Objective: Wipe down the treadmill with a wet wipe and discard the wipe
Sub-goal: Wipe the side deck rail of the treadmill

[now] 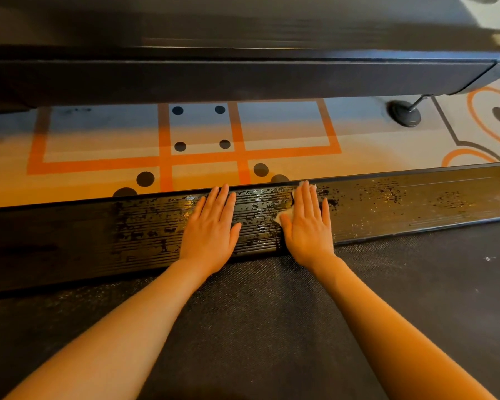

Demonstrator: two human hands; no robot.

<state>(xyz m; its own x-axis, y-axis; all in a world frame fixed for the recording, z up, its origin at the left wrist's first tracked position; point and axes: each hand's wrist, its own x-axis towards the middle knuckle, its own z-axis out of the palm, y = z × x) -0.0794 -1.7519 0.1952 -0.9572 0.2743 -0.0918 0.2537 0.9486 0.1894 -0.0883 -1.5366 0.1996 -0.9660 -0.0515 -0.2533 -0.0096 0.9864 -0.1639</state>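
Note:
The treadmill's ribbed black side rail (387,203) runs across the view, streaked with wet patches around my hands. My right hand (308,223) lies flat on the rail with straight fingers, pressing a white wet wipe (285,214) under the palm; only small corners of the wipe show by the thumb and fingertips. My left hand (211,226) rests flat on the rail just to the left, fingers straight, holding nothing. The dark textured running belt (257,313) lies under both forearms.
Beyond the rail is a pale floor mat (98,145) with orange lines and black dots. A second dark machine frame (243,76) spans the top, with a round levelling foot (404,114) at its right end.

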